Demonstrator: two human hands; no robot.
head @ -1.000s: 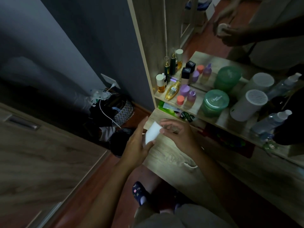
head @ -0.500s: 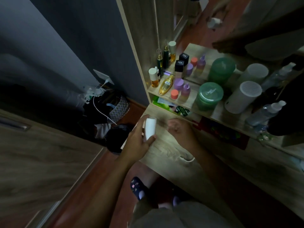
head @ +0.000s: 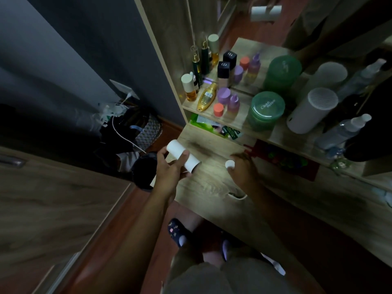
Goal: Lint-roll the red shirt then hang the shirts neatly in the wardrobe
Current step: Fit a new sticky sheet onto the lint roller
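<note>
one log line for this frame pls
left hand: grips white roll | right hand: holds small white piece over desk | red shirt: not in view

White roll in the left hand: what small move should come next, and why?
Probably set the small white wad down on the pale wooden desktop. The right hand pinches it low over that surface, while the left hand grips the white cylindrical roll. No red shirt is in view, so freeing that hand comes first.
</note>
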